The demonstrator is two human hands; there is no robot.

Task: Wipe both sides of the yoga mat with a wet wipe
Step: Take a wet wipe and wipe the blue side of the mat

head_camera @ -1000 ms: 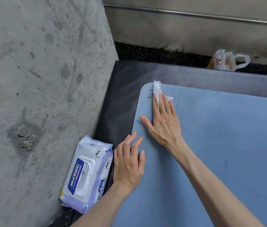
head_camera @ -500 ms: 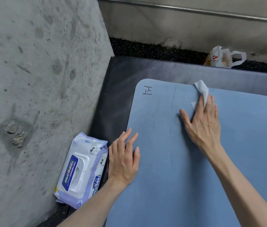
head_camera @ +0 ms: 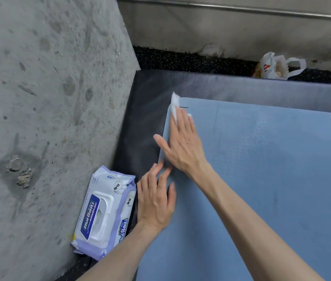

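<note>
A blue yoga mat [head_camera: 272, 179] lies flat over a dark mat [head_camera: 140, 126] on the floor. My right hand [head_camera: 183, 147] lies flat with straight fingers at the blue mat's far left corner, pressing a white wet wipe [head_camera: 174, 107] onto it; the wipe sticks out past my fingertips. My left hand [head_camera: 155, 199] rests flat with spread fingers on the mat's left edge, just below the right hand, holding nothing.
A wet-wipe pack [head_camera: 103, 216] lies to the left between the mats and a rough concrete wall [head_camera: 45, 118]. A white plastic bag [head_camera: 276, 66] sits on the black speckled floor by the far wall.
My right hand has swept the wipe back left, from the middle of the far edge to the mat's far left corner. My left hand stays on the left edge.
</note>
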